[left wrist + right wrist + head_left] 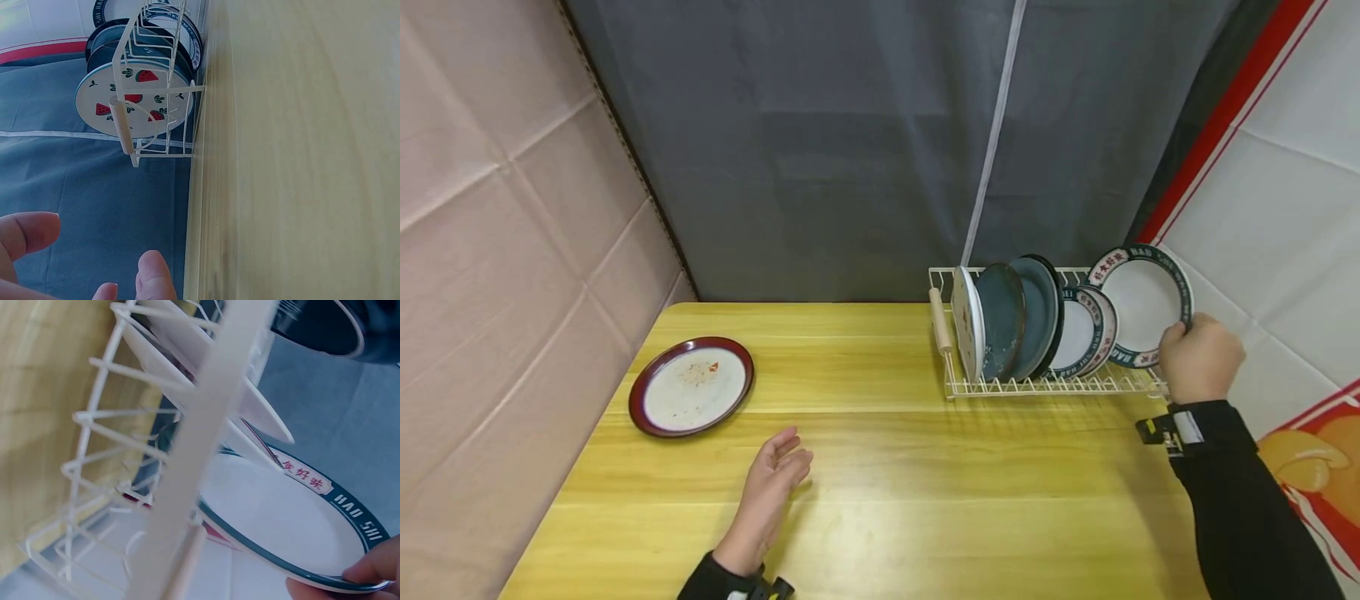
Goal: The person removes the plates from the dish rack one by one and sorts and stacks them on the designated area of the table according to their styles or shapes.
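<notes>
With your right hand, you grip a plate at the rack along the table's far edge; your left hand's fingers are extended.

Yellow wood-grain table, on it a red-rimmed plate and a white wire dish rack.

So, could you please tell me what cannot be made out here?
Head view: specks on the red-rimmed plate, too small to identify; part of the held plate, hidden by the right hand.
Left wrist view: most of the left hand, cut off by the frame edge.
Right wrist view: parts of racked plates, hidden by a rack bar.
</notes>
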Motion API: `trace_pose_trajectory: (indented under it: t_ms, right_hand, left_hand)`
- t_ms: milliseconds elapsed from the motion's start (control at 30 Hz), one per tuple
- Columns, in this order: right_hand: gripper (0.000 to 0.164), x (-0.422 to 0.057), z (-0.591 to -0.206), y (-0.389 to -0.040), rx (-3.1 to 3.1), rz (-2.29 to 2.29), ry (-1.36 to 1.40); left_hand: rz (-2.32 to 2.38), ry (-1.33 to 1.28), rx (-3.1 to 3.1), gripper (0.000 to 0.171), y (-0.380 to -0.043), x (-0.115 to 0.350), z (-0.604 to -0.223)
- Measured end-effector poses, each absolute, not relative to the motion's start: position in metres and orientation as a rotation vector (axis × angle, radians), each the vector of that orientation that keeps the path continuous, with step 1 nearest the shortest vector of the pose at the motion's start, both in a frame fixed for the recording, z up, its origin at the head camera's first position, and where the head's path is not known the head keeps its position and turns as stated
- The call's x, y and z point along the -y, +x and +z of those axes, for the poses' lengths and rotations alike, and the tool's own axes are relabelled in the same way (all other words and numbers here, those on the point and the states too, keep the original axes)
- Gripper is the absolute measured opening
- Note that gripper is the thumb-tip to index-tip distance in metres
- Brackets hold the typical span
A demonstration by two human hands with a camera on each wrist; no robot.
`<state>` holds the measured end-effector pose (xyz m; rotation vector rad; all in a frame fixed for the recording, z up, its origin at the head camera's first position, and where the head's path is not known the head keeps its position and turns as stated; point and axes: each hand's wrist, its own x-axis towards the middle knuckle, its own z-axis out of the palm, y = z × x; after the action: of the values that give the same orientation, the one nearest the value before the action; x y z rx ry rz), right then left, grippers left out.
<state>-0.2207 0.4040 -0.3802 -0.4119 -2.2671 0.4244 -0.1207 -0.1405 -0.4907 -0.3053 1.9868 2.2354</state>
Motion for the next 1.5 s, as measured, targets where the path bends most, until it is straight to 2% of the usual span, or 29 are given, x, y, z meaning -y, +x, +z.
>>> trace_pose_trajectory:
  t_ms: [533,1000,1300,1500]
  right_hand:
    - [0.041,-0.403,-0.350,-0.192,1.987,0.440,-0.552]
    - [0.034,-0.365,-0.335,-0.161,1.770,0.669,-0.558]
    - [0.016,-0.313,-0.350,-0.141,1.818,1.055,-0.358]
    - [0.027,-0.282,-0.373,-0.132,1.996,1.199,-0.379]
  left_hand:
    - [2.238,-0.288,-1.984,0.061,-0.122,0.139,-0.492]
    - [2.257,-0.278,-1.976,0.060,-0.121,0.137,-0.491]
    - [2.288,-0.264,-1.954,0.059,-0.121,0.136,-0.490]
    - [2.301,-0.210,-1.939,0.061,-0.122,0.134,-0.487]
